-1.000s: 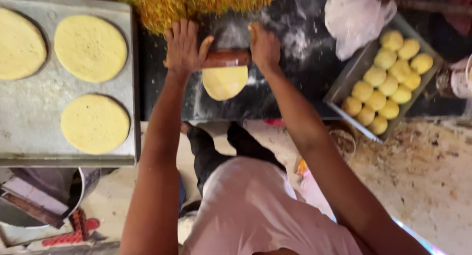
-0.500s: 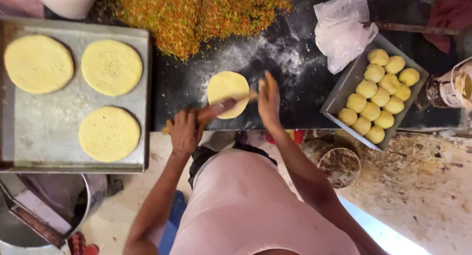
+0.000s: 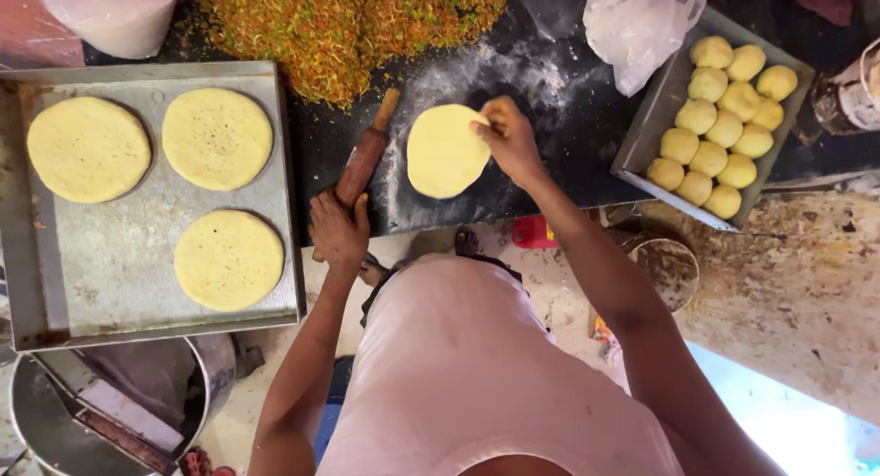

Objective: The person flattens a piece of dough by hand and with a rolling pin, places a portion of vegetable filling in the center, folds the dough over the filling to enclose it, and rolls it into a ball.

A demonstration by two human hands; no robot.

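Note:
A flat yellow dough round (image 3: 444, 152) lies on the dark floured counter (image 3: 541, 82). My right hand (image 3: 509, 141) pinches its right edge. My left hand (image 3: 339, 228) grips the near end of a wooden rolling pin (image 3: 365, 155), which lies angled on the counter to the left of the round. On the left, a metal tray (image 3: 110, 283) holds three rolled yellow rounds (image 3: 216, 137).
A metal tray (image 3: 646, 132) of several yellow dough balls sits at the right, with a crumpled plastic bag (image 3: 637, 22) above it. A heap of orange-green shredded mix (image 3: 339, 27) covers the counter's far side. A white bag (image 3: 115, 13) is top left, a steel pot (image 3: 55, 421) below the tray.
The rolling pin has come off the dough: my left hand carried it to the left side. My right hand moved to the round's right edge.

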